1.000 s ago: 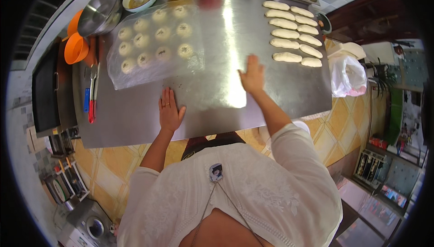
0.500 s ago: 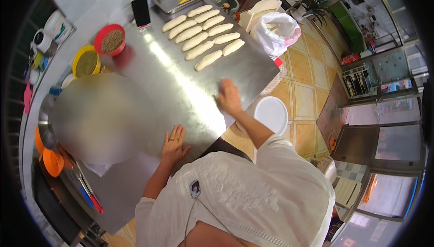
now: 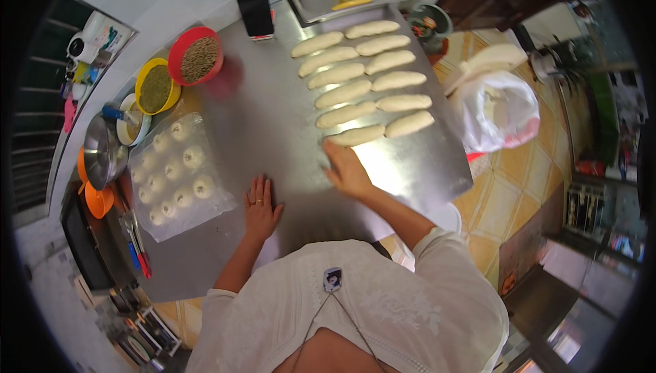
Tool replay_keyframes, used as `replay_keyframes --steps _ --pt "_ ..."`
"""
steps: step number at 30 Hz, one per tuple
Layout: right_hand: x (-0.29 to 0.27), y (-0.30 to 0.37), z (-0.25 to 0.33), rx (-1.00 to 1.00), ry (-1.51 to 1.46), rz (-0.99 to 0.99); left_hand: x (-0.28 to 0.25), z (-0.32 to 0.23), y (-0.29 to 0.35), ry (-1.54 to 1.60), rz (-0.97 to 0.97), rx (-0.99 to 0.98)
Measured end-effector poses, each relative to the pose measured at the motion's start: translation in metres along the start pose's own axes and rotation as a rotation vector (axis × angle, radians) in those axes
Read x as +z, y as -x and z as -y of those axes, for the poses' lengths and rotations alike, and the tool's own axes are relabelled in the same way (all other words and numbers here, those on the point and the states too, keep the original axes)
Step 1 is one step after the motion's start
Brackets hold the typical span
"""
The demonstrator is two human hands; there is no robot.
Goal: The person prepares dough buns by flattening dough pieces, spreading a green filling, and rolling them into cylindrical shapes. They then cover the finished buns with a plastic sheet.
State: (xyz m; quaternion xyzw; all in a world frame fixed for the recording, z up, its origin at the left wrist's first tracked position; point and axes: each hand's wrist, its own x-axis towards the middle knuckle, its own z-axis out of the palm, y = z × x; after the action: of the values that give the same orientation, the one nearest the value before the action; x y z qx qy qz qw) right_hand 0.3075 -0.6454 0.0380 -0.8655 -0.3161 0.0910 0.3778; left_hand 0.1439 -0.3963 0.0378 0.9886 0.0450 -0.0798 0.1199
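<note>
Two columns of long pale dough rolls lie on the steel table. At the near end of the left column, my right hand is low over the tabletop, thumb apart from the fingers. Its fingertips meet or almost meet the left end of the nearest dough roll; exact contact is hard to make out. My left hand rests flat on the metal with its fingers stretched out, a ring on one of them. Left of it, several round dough balls sit under a clear plastic sheet.
Along the wall stand a red bowl of brown granules, a yellow bowl of greenish filling and a steel bowl. A phone leans at the back beside a metal tray. A white sack stands off the right edge.
My view has turned, and the table sits differently in it. My right hand has come closer to the nearest dough roll. My left hand stays on the tabletop. The dough balls now show clearly.
</note>
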Motion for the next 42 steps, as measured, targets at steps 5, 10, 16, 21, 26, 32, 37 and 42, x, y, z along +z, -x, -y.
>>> replay_keyframes --steps 5,10,16,21,26,32,37,42 --pt "-0.091 -0.184 -0.074 0.128 0.104 -0.253 0.008 -0.02 -0.038 0.441 -0.048 -0.236" --pt "-0.091 -0.297 -0.131 -0.059 0.584 0.035 -0.014 -0.049 -0.082 0.108 -0.148 -0.086" --pt "-0.08 -0.321 -0.094 -0.014 0.382 0.137 -0.029 -0.035 -0.145 0.24 -0.287 -0.061" --pt "-0.049 -0.261 0.003 -0.241 -0.33 0.275 -0.057 0.007 -0.191 0.608 -0.43 0.053" --pt "0.0 -0.173 0.036 -0.11 -0.697 0.432 -0.068 0.036 -0.132 1.293 0.475 -0.141" --pt "0.13 -0.062 0.019 0.261 -0.569 0.256 -0.013 0.032 -0.035 1.488 0.652 -0.496" --pt "0.144 -0.032 0.044 0.272 -0.448 0.047 -0.007 0.036 0.004 1.366 0.619 -0.372" --pt "0.115 -0.042 0.075 0.276 -0.222 -0.094 -0.02 0.019 0.007 1.51 0.338 -0.394"
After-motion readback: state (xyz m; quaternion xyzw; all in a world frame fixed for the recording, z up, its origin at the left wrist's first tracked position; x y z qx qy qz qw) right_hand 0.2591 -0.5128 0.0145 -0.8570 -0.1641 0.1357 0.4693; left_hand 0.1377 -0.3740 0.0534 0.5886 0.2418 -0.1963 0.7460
